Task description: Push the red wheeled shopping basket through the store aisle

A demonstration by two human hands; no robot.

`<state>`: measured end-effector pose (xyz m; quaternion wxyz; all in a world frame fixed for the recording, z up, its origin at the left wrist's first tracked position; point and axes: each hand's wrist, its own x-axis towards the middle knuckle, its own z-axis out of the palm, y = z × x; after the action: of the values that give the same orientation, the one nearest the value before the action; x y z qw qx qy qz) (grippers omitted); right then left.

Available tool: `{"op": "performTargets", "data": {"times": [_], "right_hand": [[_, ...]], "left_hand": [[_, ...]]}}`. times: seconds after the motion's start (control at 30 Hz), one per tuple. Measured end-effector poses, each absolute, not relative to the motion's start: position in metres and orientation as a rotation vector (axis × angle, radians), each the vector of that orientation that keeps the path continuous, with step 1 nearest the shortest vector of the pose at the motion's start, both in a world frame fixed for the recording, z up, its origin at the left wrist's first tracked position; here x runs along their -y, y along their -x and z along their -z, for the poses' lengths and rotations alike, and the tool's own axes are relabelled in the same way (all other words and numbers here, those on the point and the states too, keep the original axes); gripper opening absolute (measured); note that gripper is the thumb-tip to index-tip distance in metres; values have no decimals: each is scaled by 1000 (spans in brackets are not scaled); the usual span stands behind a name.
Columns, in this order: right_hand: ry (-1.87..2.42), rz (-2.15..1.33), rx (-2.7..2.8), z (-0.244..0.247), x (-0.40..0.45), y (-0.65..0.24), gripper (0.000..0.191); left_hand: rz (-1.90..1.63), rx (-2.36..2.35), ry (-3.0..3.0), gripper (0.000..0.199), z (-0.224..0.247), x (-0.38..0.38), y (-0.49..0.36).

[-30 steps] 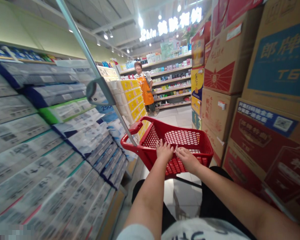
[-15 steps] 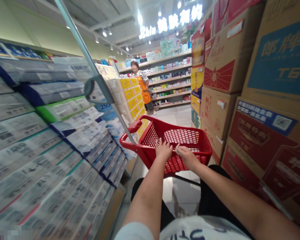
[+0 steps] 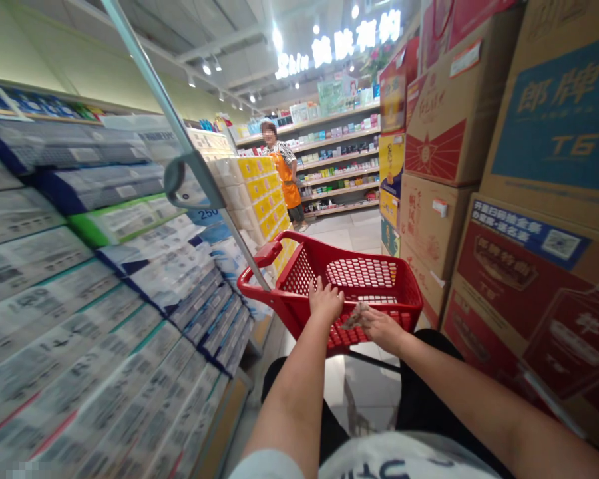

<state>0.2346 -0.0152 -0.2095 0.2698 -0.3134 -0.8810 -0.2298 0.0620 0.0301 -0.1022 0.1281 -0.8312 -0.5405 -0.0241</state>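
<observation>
Well, our left hand (image 3: 325,301) lies with fingers spread over the red shopping basket (image 3: 299,274), and our right hand (image 3: 379,329) pinches a small crumpled thing (image 3: 355,317), too blurred to name, above the same basket. Packs of tissue (image 3: 80,279) stand on our left, cardboard boxes (image 3: 442,126) on our right, and a person in an orange apron (image 3: 285,183) stands far ahead.

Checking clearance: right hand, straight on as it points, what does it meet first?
Probably the left hand, over the red cart basket; the right hand points across at it, a crumpled scrap at its fingertips. Depth unclear; it might pass behind.
</observation>
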Motion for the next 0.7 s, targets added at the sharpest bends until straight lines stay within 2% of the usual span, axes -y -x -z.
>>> {"op": "performTargets", "data": {"times": [0.3, 0.7], "right_hand": [[818, 445, 2454, 215, 12, -225, 21], [887, 435, 2482, 211, 8, -220, 19]], "left_hand": [[107, 1563, 2413, 48, 104, -30, -61], [118, 1558, 2417, 46, 104, -30, -61]]}}
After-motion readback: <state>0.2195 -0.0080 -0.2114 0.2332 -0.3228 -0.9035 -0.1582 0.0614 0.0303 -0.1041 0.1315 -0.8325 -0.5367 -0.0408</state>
